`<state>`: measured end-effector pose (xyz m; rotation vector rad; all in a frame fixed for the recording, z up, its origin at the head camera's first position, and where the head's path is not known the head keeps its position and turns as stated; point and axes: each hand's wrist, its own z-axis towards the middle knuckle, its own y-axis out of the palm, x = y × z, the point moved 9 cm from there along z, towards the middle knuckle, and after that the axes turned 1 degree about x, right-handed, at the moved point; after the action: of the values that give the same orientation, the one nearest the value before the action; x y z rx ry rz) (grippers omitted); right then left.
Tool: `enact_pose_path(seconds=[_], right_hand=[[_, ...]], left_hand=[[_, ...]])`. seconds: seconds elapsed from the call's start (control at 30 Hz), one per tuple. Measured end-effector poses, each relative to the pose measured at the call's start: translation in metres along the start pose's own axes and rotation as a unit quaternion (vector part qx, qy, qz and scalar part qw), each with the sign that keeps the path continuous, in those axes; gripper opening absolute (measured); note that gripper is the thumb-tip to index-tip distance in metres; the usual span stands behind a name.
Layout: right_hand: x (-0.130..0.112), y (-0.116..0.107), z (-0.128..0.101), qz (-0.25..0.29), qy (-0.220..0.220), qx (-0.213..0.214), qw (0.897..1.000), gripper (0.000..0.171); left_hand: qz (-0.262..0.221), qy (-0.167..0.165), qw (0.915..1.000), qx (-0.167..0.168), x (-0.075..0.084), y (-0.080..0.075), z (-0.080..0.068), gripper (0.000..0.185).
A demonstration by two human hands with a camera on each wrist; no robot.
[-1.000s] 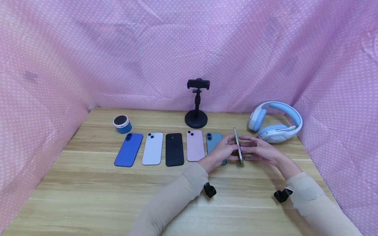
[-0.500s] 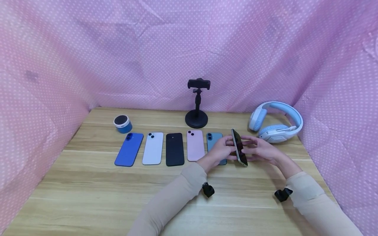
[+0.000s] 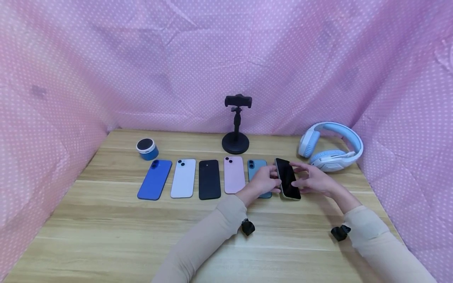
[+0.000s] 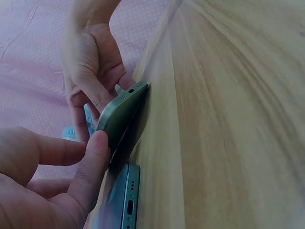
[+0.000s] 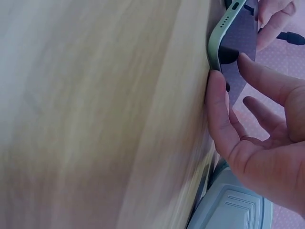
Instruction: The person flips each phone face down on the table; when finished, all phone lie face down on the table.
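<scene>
A pale green-edged smartphone (image 3: 286, 177) lies tilted, black screen up, between both hands near the right of the table. The left hand (image 3: 263, 180) grips its left edge with thumb and fingers. The right hand (image 3: 314, 181) pinches its right edge, the thumb over the screen and other fingers at the side and beneath. In the left wrist view the phone's end with the charging port (image 4: 132, 90) faces the camera, one long side raised. Just left of it a teal phone (image 3: 256, 169) lies face down, partly hidden by the left hand.
Pink (image 3: 234, 177), black (image 3: 209, 181), white (image 3: 183, 181) and blue (image 3: 154, 182) phones lie face down in a row to the left. Behind stand a black phone stand (image 3: 236, 137) and a small blue speaker (image 3: 146, 149). White-and-blue headphones (image 3: 332, 159) sit close behind the right hand.
The phone has turned from standing on its edge to a low tilt, its black screen coming into view facing up. Both hands stay at its sides with small shifts.
</scene>
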<state>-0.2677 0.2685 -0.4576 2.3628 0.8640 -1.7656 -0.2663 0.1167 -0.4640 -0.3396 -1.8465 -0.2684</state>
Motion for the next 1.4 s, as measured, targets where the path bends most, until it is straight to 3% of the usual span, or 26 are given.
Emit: enact_pose_path(seconds=[0.17,0.33,0.47,0.6,0.67,0.73,0.93,1.03,1.13,1.3,1.4], right_hand=[[0.000,0.000,0.002,-0.057,-0.009,0.007,0.998,0.075],[-0.003,-0.002,0.002,-0.089,-0.026,0.010,0.996,0.074],[-0.004,-0.003,0.002,-0.098,-0.031,0.011,0.995,0.073],[-0.003,-0.004,0.002,-0.103,-0.028,0.014,0.994,0.072],[-0.004,-0.004,0.002,-0.108,-0.028,0.016,0.994,0.072],[-0.004,-0.004,0.002,-0.112,-0.028,0.016,0.993,0.072],[-0.005,-0.004,0.002,-0.119,-0.029,0.020,0.992,0.071],[-0.007,-0.003,0.001,-0.138,-0.035,0.028,0.989,0.070],[-0.016,-0.002,-0.003,-0.205,-0.068,0.062,0.974,0.064],[-0.041,0.001,-0.016,-0.299,-0.135,0.141,0.934,0.053],[-0.048,0.006,-0.017,-0.279,-0.158,0.146,0.936,0.049]], left_hand=[[0.061,0.007,0.9980,-0.011,0.001,0.001,-0.002,0.059],[0.134,0.015,0.9906,-0.019,0.003,0.004,-0.003,0.059],[0.214,0.033,0.9759,-0.024,0.007,0.005,-0.004,0.058],[0.304,0.057,0.9506,-0.022,0.011,0.007,-0.006,0.058],[0.332,0.066,0.9408,-0.020,0.012,0.008,-0.006,0.057],[0.343,0.070,0.9366,-0.015,0.013,0.009,-0.007,0.056],[0.326,0.065,0.9431,-0.011,0.011,0.008,-0.008,0.056],[0.311,0.078,0.9471,-0.016,0.010,0.006,-0.011,0.056],[0.285,0.096,0.9530,-0.033,0.010,0.002,-0.019,0.058],[0.266,0.124,0.9551,-0.042,0.015,-0.019,-0.035,0.062],[0.280,0.135,0.9501,-0.019,0.014,-0.037,-0.037,0.063]])
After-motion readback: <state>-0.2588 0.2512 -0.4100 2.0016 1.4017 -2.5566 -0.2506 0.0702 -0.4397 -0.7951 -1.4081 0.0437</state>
